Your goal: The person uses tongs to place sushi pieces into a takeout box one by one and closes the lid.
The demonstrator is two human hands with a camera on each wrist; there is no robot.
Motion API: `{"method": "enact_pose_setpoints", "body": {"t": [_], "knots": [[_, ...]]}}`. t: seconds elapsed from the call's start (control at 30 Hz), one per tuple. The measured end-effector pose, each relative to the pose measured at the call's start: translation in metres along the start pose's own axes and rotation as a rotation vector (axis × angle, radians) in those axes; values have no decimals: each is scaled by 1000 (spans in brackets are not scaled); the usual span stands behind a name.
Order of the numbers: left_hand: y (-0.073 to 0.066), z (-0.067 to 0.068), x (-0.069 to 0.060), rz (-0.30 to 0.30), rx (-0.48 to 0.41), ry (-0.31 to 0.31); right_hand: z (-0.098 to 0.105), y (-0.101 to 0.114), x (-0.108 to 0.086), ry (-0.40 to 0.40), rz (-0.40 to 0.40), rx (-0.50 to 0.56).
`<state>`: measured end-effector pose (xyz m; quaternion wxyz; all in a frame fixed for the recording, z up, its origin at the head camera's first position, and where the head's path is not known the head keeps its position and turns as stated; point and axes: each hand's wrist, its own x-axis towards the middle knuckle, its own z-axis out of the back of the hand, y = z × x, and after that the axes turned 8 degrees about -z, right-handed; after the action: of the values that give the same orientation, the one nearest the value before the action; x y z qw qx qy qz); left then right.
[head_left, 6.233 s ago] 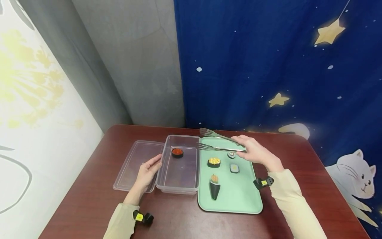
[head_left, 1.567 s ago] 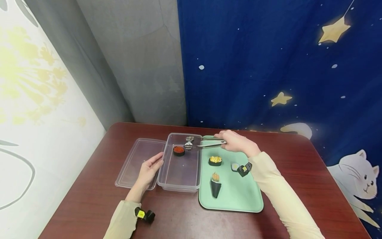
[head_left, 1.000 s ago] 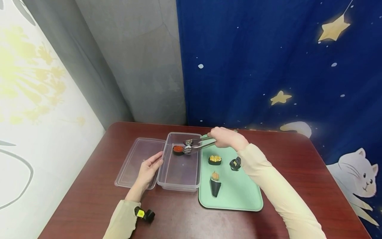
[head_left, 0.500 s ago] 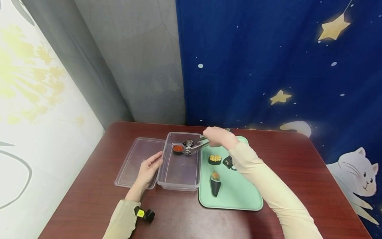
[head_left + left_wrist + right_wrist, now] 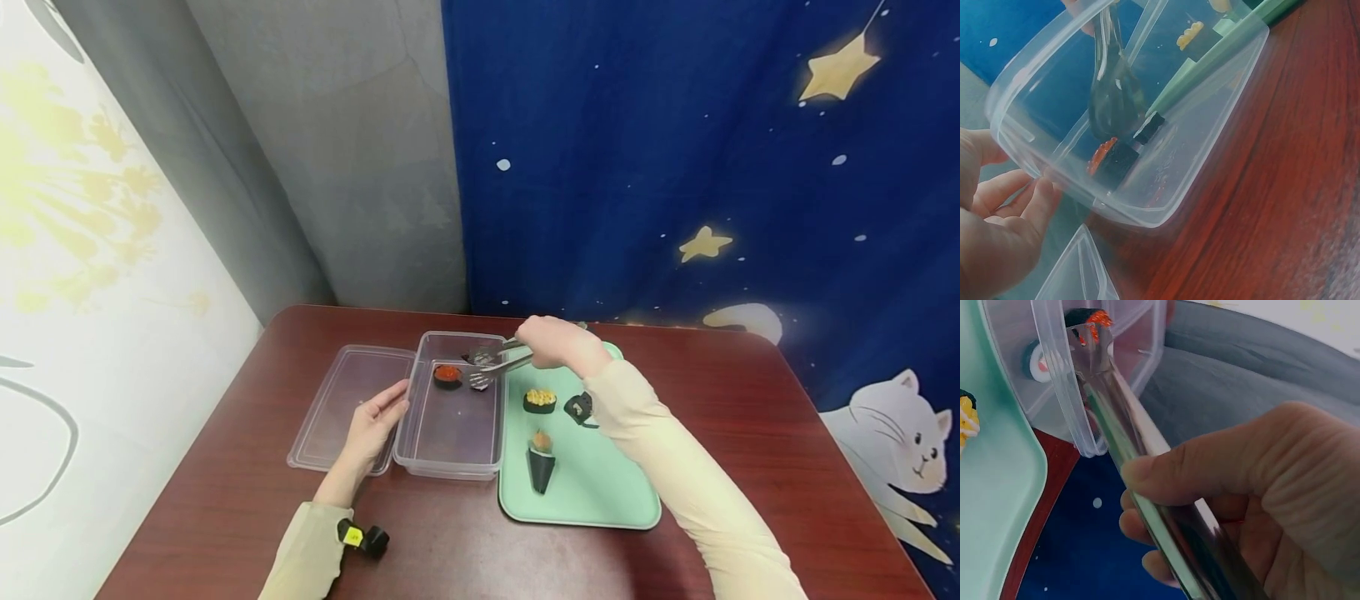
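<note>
At the left side of a clear plastic food container (image 5: 450,433), my left hand (image 5: 372,427) grips its rim. My right hand (image 5: 558,343) holds metal serving tongs (image 5: 1129,434), whose slotted heads reach down into the container's far right part. A small sushi roll (image 5: 1040,362) with a white face and dark wrap sits on the container floor beside the tongs; in the head view the tongs mostly cover it. Just left of it stands a red-roe gunkan sushi (image 5: 447,377). The left wrist view shows the roll (image 5: 1149,128) and roe piece through the wall.
Right of the container lies a green tray (image 5: 600,496) bearing a yellow-topped gunkan (image 5: 540,402) and a cone hand roll (image 5: 542,471). Another roll there is almost hidden by the right wrist camera (image 5: 578,408). The clear lid (image 5: 330,433) lies left on the brown table (image 5: 442,542).
The small roll went from the tray's far end into the container, carried in the tongs. Since half a second ago the tongs' heads have spread and shifted off the roll. The left hand stays put.
</note>
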<state>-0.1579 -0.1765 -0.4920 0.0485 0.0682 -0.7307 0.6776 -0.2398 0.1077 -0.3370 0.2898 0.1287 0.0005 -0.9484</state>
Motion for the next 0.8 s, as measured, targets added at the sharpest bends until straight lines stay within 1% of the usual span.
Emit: {"method": "enact_pose_setpoints", "body": {"t": [0.2, 0.4, 0.57, 0.7, 0.8], "knots": [[0, 0, 0, 14, 2, 1, -10, -23, -13, -56, 27, 109], [-1, 0, 0, 20, 8, -2, -25, -46, -33, -160, 73, 205], [-1, 0, -1, 19, 11, 6, -33, -60, -50, -242, 101, 268], [-1, 0, -1, 13, 6, 5, -39, -68, -64, -255, 92, 331], [-2, 0, -1, 3, 1, 5, -44, -74, -73, -260, 64, 367]]}}
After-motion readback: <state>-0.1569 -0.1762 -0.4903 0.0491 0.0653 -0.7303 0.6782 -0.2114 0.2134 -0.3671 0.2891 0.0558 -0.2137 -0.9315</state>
